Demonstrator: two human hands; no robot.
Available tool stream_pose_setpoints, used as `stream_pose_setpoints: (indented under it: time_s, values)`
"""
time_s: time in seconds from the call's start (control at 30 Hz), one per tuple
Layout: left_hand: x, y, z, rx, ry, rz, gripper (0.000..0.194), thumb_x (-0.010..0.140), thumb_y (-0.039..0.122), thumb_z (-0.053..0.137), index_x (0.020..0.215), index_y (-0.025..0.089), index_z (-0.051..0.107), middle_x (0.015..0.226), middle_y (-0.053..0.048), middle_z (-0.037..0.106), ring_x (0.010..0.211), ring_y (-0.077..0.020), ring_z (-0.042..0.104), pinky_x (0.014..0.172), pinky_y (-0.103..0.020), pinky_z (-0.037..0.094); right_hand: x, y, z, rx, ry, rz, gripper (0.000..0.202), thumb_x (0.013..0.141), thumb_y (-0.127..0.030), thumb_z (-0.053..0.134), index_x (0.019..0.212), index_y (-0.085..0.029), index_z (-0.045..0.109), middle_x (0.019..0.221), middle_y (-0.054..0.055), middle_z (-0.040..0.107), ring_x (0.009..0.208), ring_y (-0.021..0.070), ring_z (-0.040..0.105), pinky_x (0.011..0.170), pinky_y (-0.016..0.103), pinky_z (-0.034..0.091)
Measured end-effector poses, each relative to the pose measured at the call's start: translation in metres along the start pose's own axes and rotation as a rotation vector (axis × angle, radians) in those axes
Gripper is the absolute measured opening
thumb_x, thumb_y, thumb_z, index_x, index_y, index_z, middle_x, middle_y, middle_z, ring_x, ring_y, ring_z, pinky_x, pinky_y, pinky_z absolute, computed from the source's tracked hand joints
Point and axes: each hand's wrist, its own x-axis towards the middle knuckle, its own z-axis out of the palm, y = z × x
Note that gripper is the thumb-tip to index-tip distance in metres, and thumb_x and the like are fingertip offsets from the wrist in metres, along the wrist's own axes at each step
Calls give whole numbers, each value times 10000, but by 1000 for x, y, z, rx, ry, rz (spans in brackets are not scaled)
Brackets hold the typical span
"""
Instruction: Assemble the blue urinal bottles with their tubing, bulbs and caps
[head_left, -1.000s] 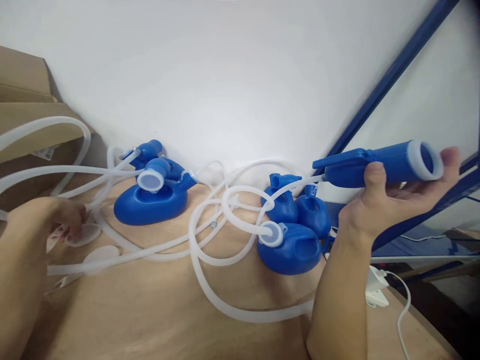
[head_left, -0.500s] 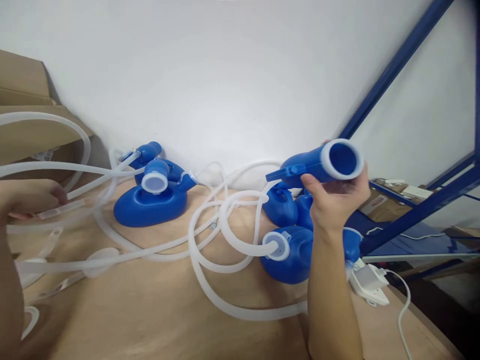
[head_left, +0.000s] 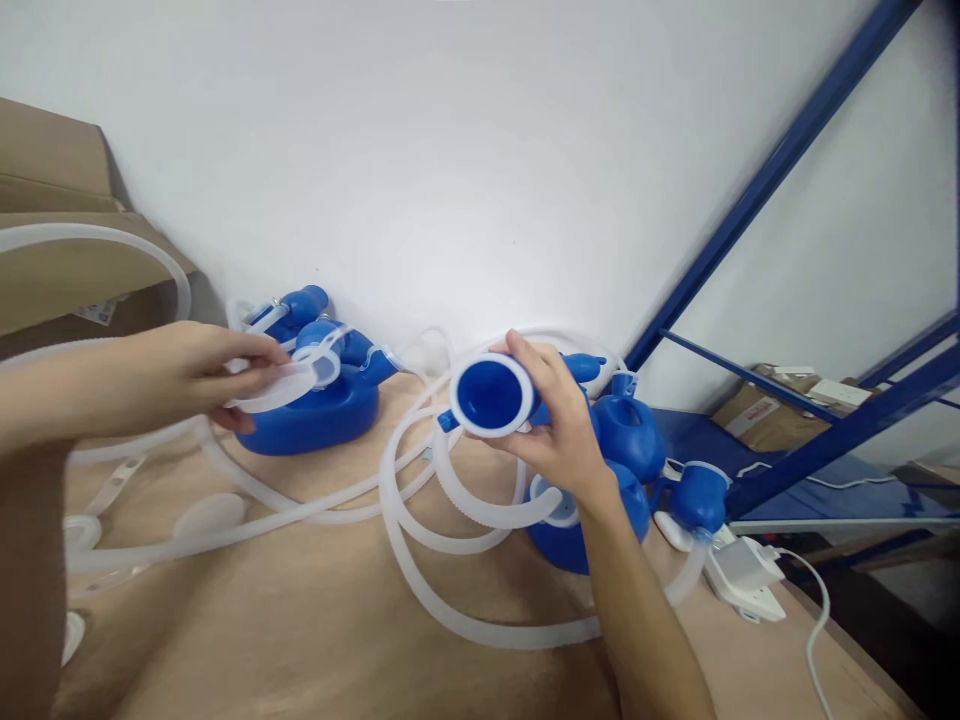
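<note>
Above mid-table, right hand [head_left: 561, 430] grips one round blue plastic cup [head_left: 491, 394], white-rimmed mouth facing near. Left hand [head_left: 214, 372] pinches one thin translucent lid [head_left: 283, 386], open gap between hands. Far left: one smooth blue bottle [head_left: 322, 422]. Ribbed white tubing [head_left: 495, 634] loops mid-table. Wood tabletop [head_left: 315, 630] ends at near-right edge.

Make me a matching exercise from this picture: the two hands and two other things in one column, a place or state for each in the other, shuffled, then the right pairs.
Column one
1. Left hand
2. Right hand
3. White plastic power strip
4. Large brown cardboard box

Column two
A. At the picture's left edge
B. Holding a blue cylindrical plastic cup with a white rim
C. On the wooden table, at right
D. Holding a translucent white plastic lid

Pairs: 1-D, 2-B, 3-C, 4-A.
</note>
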Motion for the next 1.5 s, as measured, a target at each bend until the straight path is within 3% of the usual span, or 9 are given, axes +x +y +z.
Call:
stream_pose_setpoints:
  time_s: [0.1,0.2,0.33,0.53,0.67,0.87,1.13,1.33,1.5]
  values:
    - [28,48,16,9,43,-14,333,1037,389,550,1241,207,741,962,-31,751,849,-198,716,813,-319,595,3,-5,5,3,-62,-27,891,934,-408,788,1680,-387,301,1382,101,641,1224,312,633,1057,530,547]
    - [43,80,22,29,96,-18,321,1042,363,532,1229,199,736,1013,-43,748,866,-200,724,800,-322,610,4,-9,9,37,-105,-43,851,931,-418,793,1657,-343,357,1406,104,666,1234,310,643,1077,516,535]
    - [38,110,26,1,197,61,203,1031,242,591,1142,170,745,1025,-49,749,779,-156,712,701,-274,601,5,-11,10,65,-95,2,719,905,-429,818,1538,-296,504,1404,106,687,1273,325,644,1109,535,522]
    - [24,137,37,-231,245,340,213,942,77,714,1120,195,712,1098,-56,757,1043,-196,743,991,-336,617,3,-7,7,60,1,75,662,897,-445,818,1487,-313,547,1414,107,671,1274,330,660,1074,533,570]
    - [27,137,37,-273,179,366,277,946,74,702,1201,185,697,1088,-66,739,1036,-196,727,1011,-370,611,3,-6,4,60,-37,74,709,884,-493,819,1522,-364,538,1421,73,680,1272,341,663,1095,532,563]
    - [29,124,23,-185,8,352,447,998,258,701,1437,237,619,1420,-129,651,1245,-278,682,1045,-399,630,4,-7,-2,7,-99,51,693,916,-538,774,1533,-332,535,1374,85,694,1239,322,665,1062,513,559]
    - [35,102,24,-228,-122,418,593,1015,337,685,1569,257,491,1365,-122,639,1219,-248,676,1004,-335,638,3,-6,0,-47,-131,5,715,890,-530,804,1518,-293,558,1255,99,712,1116,306,680,975,499,575]
    - [36,96,30,-190,-83,498,342,1012,165,651,1352,204,638,1341,-124,654,1232,-217,678,1036,-307,620,1,-6,-1,-41,-130,31,666,901,-460,812,1504,-305,575,1262,86,694,1131,277,673,995,464,574]
    - [28,92,40,-180,31,637,476,963,50,689,1412,199,633,1402,-118,676,1315,-234,661,1145,-368,588,-1,-4,-2,-24,-123,18,646,907,-457,800,1495,-299,584,1276,88,709,1119,271,705,980,454,599]
